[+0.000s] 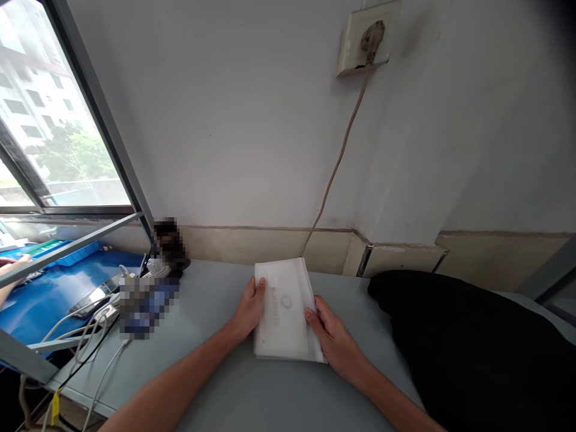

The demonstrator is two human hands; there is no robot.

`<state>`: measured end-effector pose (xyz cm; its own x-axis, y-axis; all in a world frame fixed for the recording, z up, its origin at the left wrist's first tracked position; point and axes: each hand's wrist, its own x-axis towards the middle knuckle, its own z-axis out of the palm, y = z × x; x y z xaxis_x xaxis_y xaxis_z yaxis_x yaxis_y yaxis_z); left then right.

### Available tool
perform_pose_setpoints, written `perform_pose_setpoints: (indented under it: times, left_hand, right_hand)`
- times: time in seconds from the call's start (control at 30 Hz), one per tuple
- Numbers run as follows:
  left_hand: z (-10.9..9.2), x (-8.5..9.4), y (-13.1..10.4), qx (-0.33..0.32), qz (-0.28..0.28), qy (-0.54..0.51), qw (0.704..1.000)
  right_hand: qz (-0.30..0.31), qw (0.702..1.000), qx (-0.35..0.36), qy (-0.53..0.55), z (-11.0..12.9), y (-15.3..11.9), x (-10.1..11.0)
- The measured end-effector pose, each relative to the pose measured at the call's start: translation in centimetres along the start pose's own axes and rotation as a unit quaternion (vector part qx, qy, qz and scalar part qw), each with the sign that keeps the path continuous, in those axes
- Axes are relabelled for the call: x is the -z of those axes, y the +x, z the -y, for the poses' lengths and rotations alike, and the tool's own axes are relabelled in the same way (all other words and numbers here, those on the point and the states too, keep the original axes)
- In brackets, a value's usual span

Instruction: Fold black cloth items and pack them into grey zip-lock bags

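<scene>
Pinching the left edge of a white packet (281, 330), the left hand (249, 307) is closed on it with the thumb on top, while the right hand (335, 336) clamps the opposite edge in the same way. The packet bears a faint ring-shaped mark and lettering too dim to read. It is over the middle of the grey worktop (211, 384); whether it touches the surface, I cannot tell. To the right lies a black cloth (454, 336); to the left are a pixelated blue item (153, 306), a white power strip (108, 312) and tangled cables (92, 342). Past a metal rail (90, 241), another person's hand (15, 269) shows above a blue surface (103, 264), near a window (81, 138). Behind the packet, a cord (344, 144) runs up the wall (234, 120) to a plug (372, 39) in a socket (353, 54).
</scene>
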<state>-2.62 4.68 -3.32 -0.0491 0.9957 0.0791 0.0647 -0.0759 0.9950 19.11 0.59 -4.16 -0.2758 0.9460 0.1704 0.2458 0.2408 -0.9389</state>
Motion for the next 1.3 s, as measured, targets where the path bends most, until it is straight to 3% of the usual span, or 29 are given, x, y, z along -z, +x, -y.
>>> perform_pose_setpoints:
  times: [0.3, 0.6, 0.93, 1.03, 1.23, 1.3]
  left_hand:
    - [-0.2, 1.3, 1.2, -0.039, -0.042, 0.042, 0.997]
    - [0.5, 1.2, 1.4, -0.023, -0.070, 0.053, 0.996]
    - [1.3, 1.5, 2.1, -0.046, -0.059, 0.079, 0.994]
    - [1.2, 1.6, 2.1, -0.057, -0.037, 0.091, 0.994]
    - [1.0, 1.9, 2.2, -0.063, 0.093, 0.103, 0.988]
    - [1.0, 1.9, 2.2, -0.064, 0.113, 0.103, 0.986]
  right_hand:
    - [0.024, 1.000, 0.002, -0.019, 0.4, 0.0, -0.1]
    - [-0.020, 1.000, -0.004, -0.010, 0.0, 0.1, 0.2]
    - [-0.014, 1.000, -0.002, -0.019, 0.6, 0.0, 0.4]
    - [-0.021, 1.000, 0.000, -0.012, 0.6, 0.1, 0.5]
    - [-0.033, 0.995, -0.057, 0.077, -0.2, 0.4, 0.3]
    - [-0.035, 0.992, -0.072, 0.102, -0.4, 0.5, 0.2]
